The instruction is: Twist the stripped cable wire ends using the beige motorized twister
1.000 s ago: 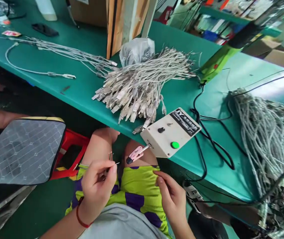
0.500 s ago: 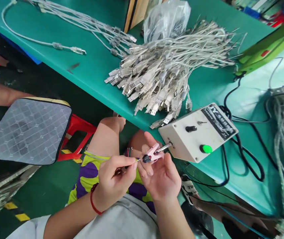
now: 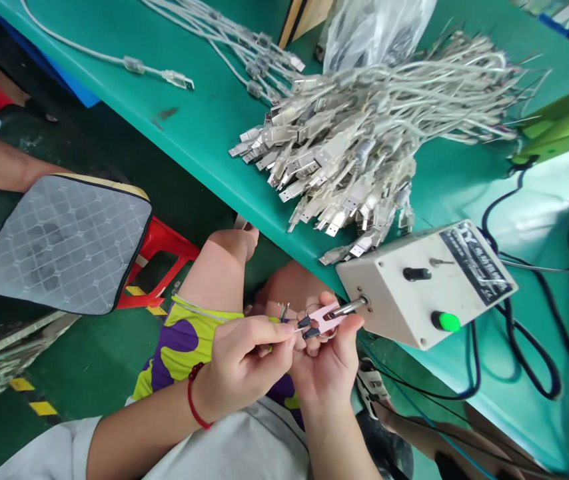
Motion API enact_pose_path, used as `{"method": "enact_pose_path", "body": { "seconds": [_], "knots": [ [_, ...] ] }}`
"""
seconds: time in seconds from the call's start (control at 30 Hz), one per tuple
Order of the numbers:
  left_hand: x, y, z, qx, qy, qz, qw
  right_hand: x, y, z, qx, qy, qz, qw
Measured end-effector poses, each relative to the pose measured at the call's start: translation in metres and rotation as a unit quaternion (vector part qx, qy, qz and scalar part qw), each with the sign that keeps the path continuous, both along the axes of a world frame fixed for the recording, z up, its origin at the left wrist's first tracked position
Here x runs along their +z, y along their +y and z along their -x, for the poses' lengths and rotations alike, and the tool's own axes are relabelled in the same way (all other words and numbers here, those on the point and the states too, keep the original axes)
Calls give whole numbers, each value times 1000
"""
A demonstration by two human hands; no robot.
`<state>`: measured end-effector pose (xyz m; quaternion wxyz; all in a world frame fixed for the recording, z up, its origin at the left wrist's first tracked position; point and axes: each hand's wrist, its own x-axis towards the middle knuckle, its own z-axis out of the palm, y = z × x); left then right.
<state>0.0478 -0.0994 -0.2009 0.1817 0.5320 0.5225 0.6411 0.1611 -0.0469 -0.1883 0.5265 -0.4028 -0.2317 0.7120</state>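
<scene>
**Green bench over a dark green floor**

A long bench (image 3: 204, 133) with a green top runs aslant from the upper left to the lower right, its near edge crossing the middle of the view. Light glares pale on the top near the right edge. Below the near edge the floor (image 3: 89, 373) is dark green, with a yellow-and-black striped line (image 3: 27, 397) at the lower left. A red stool (image 3: 157, 257) stands on the floor just beside the bench's near edge, carrying a grey quilted cushion (image 3: 67, 243) with dark piping. At the far edge, upright wooden boards (image 3: 304, 13) rise from the bench. A blue strip (image 3: 72, 90) shows under the bench at the upper left.
</scene>
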Motion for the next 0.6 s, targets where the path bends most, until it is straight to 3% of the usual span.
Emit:
{"method": "enact_pose_path", "body": {
  "seconds": [0.4,0.5,0.6],
  "knots": [
    [-1,4,-3,-18,-8,0,1000,5,0,-1,20,-45,29,998],
    [0,4,-3,-19,-7,-1,1000,8,-2,-12,43,-151,6,988],
    [2,4,-2,-14,-5,-2,1000,15,-12,-48,84,-351,-64,930]
  ]
}}
